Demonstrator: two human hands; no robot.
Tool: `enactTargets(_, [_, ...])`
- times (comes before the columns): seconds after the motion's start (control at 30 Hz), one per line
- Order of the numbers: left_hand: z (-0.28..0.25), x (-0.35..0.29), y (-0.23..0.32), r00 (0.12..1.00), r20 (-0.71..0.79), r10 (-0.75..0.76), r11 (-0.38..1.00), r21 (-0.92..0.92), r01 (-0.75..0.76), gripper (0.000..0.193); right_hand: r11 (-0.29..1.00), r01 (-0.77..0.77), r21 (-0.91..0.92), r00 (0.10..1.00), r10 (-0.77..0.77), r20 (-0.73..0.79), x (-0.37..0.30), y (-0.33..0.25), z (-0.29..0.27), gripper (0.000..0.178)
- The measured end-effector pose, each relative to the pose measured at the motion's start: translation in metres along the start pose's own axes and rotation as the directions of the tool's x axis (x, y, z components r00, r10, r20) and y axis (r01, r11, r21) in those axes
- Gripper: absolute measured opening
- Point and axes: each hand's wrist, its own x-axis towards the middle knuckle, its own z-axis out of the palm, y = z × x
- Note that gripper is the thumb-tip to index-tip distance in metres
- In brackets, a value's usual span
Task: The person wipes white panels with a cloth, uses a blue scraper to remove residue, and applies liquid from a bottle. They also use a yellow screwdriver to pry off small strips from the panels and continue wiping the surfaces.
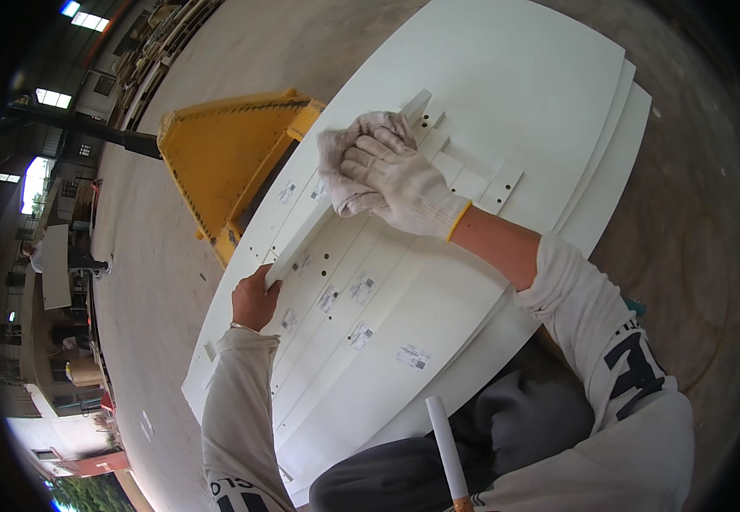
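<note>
My bare left hand (255, 299) is closed around the near end of a narrow white board strip (306, 224), with the thumb along its side. On my right hand (404, 183) is a whitish knit work glove with a yellow cuff edge. It presses a crumpled greyish rag (348, 162) over the strip farther along, and the rag covers that stretch. Beneath lie several similar white strips (336, 282), side by side, with dark drilled holes and small printed labels. They rest on a stack of large white panels (523, 77).
A yellow pallet jack (233, 154) with a dark handle stands beyond the stack at the left. A cigarette (446, 448) shows at the lower edge. Far left, another person (37, 256) is beside a white panel. Stacked timber (152, 64) lies along the concrete floor (156, 307).
</note>
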Motion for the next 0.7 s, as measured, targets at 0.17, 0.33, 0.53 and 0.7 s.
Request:
enactTargets(0.17, [0.007,0.006,0.009,0.999,-0.033,0.03,0.999,-0.024,-0.031,0.033,0.947,-0.269,-0.173,0.963,0.266,-0.043,0.007,0.071,-0.002,0.053])
enactTargets(0.33, [0.017,0.014,-0.013,0.989,-0.122,0.088,0.995,-0.044,-0.094,0.033,0.232,-0.841,0.489,0.416,0.855,0.309,0.044,0.154,-0.044,0.033])
enactTargets(0.53, [-0.004,0.001,-0.017,0.998,-0.068,0.006,1.0,-0.029,-0.008,0.034,0.128,-0.406,0.905,0.451,0.889,0.077,0.019,0.105,-0.025,0.027])
enactTargets(0.7, [-0.023,-0.007,-0.001,0.998,-0.039,0.047,0.98,-0.192,-0.053,0.024,0.905,-0.423,0.042,0.899,0.425,-0.109,0.012,0.08,-0.032,0.037])
